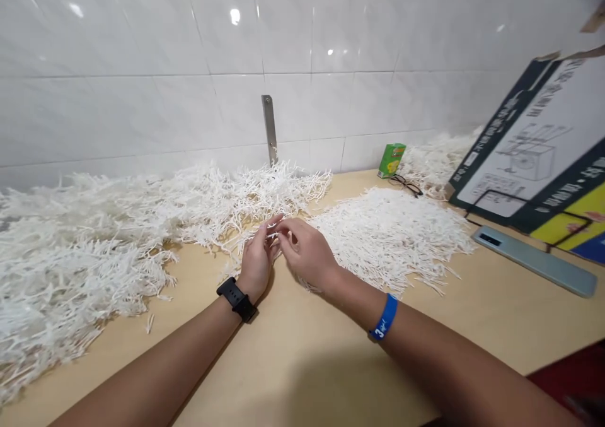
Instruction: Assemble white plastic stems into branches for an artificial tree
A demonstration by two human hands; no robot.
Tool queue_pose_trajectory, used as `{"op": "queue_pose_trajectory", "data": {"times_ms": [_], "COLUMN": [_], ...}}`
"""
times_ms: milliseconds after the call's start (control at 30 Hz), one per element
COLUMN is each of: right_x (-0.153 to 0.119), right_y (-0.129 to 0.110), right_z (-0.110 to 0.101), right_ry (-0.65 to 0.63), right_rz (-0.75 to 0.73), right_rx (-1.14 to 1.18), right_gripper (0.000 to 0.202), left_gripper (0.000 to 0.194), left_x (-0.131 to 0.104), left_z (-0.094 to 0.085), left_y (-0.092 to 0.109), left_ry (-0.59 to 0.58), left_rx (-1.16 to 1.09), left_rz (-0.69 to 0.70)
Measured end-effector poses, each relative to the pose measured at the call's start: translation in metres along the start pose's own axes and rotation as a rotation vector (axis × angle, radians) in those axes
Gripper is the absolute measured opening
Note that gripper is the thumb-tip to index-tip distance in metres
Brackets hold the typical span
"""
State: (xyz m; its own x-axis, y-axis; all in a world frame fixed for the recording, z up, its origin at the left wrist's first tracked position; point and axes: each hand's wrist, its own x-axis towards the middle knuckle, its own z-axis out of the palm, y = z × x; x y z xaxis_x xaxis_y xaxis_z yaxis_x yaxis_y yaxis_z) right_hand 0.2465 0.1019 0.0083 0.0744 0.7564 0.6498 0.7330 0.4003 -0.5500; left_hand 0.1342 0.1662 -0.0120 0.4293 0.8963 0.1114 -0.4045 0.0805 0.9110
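One white plastic strand (273, 234), mid-frame: my left hand (258, 260) and right hand (309, 252) pinch it, apparently separating; next likely needs gentle pulling.

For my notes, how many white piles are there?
3: a left pile running behind the hands, a right pile beside them, and a back pile beside the box, which may hide more.

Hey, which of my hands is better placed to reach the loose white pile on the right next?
Probably your right hand: it is beside the white pile, with its forearm on that side. Your left hand is farther off, nearer the tangled white heap.
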Motion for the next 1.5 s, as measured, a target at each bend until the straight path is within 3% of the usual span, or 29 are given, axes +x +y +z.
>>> {"op": "queue_pose_trajectory", "data": {"times_ms": [100, 367, 500, 600, 667, 900, 967, 1100, 1300, 1400, 1500], "right_x": [0.001, 0.004, 0.002, 0.001, 0.003, 0.014, 0.013, 0.006, 0.001, 0.001, 0.0], "right_y": [0.002, 0.004, -0.005, -0.011, -0.009, 0.023, 0.022, 0.007, 0.008, 0.007, -0.002], "right_z": [-0.003, -0.007, -0.003, -0.004, -0.007, -0.024, -0.023, -0.009, 0.006, 0.003, -0.002], "right_ry": [-0.018, -0.029, -0.075, -0.117, -0.095, 0.055, 0.026, -0.082, -0.138, -0.163, -0.24], "right_rz": [0.065, 0.014, -0.019, -0.031, -0.01, 0.128, 0.115, 0.026, 0.022, 0.001, -0.001], "right_rx": [-0.005, -0.071, -0.001, 0.034, 0.004, -0.185, -0.111, 0.048, 0.134, 0.15, 0.189], "right_gripper": [0.014, 0.014, 0.018, 0.018, 0.019, 0.047, 0.041, 0.005, 0.013, 0.025, 0.03], "left_gripper": [0.049, 0.048, 0.05, 0.051, 0.052, 0.058, 0.057, 0.059, 0.063, 0.055, 0.046], "left_x": [-0.001, -0.007, 0.0, 0.007, 0.009, 0.003, 0.0, -0.004, -0.009, -0.006, 0.001], "left_z": [0.001, -0.001, -0.006, -0.011, -0.013, -0.006, -0.004, 0.001, 0.006, 0.004, -0.002], "left_y": [-0.001, 0.002, 0.002, 0.002, 0.003, 0.008, 0.009, 0.011, 0.011, 0.008, 0.006], "left_ry": [-0.018, -0.037, -0.038, 0.029, 0.049, -0.11, -0.117, -0.149, -0.236, -0.197, -0.022], "left_rx": [-0.004, 0.247, 0.189, 0.11, 0.087, 0.067, 0.042, 0.066, 0.097, 0.059, 0.008], "left_rz": [-0.017, 0.111, 0.027, -0.019, -0.023, -0.063, -0.052, -0.058, -0.054, -0.048, -0.068]}}
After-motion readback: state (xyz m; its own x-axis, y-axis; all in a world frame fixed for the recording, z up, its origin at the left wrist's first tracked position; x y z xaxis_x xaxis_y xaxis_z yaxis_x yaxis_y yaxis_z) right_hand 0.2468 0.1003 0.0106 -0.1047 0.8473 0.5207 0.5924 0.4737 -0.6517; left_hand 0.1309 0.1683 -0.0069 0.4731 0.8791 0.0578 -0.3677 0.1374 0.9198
